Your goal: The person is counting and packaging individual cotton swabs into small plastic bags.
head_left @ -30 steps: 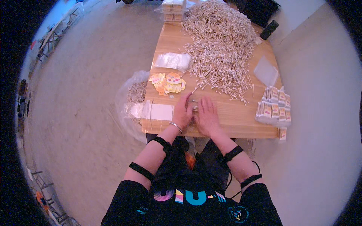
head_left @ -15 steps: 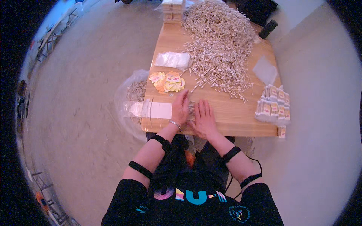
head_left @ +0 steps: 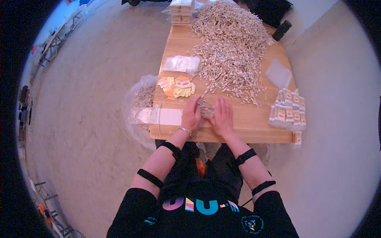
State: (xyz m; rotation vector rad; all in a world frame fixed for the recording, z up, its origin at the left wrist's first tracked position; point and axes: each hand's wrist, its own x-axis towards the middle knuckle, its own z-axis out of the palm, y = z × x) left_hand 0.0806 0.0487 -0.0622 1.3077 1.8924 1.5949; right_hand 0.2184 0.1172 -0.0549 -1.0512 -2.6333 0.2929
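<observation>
Between my two hands lies a small bundle of cotton swabs [head_left: 206, 109] near the table's front edge. My left hand [head_left: 191, 115] presses its left end, fingers together and pointing away from me. From the other side my right hand [head_left: 223, 118] cups the bundle's right end, thumb toward the swabs. Just left of my left hand a flat white strip [head_left: 170, 117] with a clear plastic part reaches past the table's left edge. Behind it are loose yellow and orange cards [head_left: 180, 87].
A huge heap of loose cotton swabs [head_left: 232, 43] covers the far table. Clear plastic bags [head_left: 181, 64] lie at left. Packed swab bags [head_left: 287, 111] sit at the right edge, with stacked packs [head_left: 181, 12] far left. A plastic bag of swabs [head_left: 143, 95] stands beside the table.
My right hand has shifted a little right and away from my left, showing more of the swab bundle between them. My left hand has barely moved.
</observation>
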